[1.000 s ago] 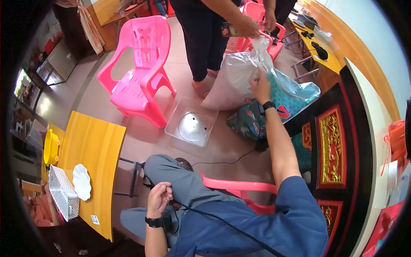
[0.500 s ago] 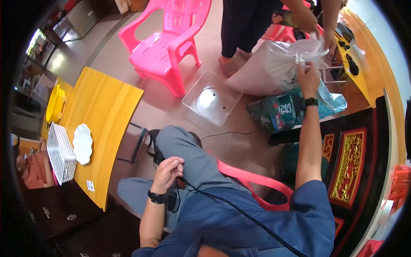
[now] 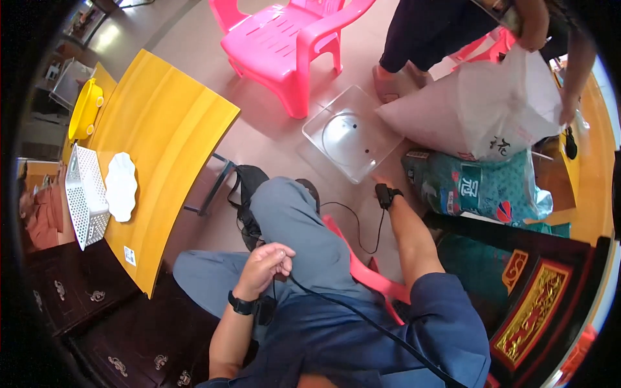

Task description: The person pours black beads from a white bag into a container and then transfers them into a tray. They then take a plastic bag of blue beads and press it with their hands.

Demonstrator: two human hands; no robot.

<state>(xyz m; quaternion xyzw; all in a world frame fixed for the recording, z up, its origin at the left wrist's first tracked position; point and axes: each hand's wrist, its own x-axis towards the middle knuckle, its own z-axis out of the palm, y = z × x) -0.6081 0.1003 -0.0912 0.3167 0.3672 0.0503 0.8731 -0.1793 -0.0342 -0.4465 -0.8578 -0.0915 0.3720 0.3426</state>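
My left hand (image 3: 264, 267) rests over my lap with its fingers curled in. A black cable (image 3: 349, 307) runs by its fingertips; whether the fingers grip it is hidden. My right hand (image 3: 380, 182) reaches down to the floor, beside the near corner of a clear plastic tray (image 3: 315, 138) with a round recess. A black wrist device (image 3: 384, 195) hides most of its fingers. Right of it lies a green printed bag (image 3: 479, 187). Against that leans a large white sack (image 3: 440, 110), its top held by another person's hand (image 3: 569, 110).
A pink plastic chair (image 3: 272, 39) stands ahead. On the yellow table (image 3: 174, 123) at left are a white scalloped plate (image 3: 121, 187), a white perforated basket (image 3: 87, 194) and a yellow tub (image 3: 86, 110). Dark carved furniture (image 3: 572, 304) stands at right.
My right hand has let go of the white sack's gathered top and come down beside the tray. The sack's top now sits looser in the other person's hands. My left hand stays curled.
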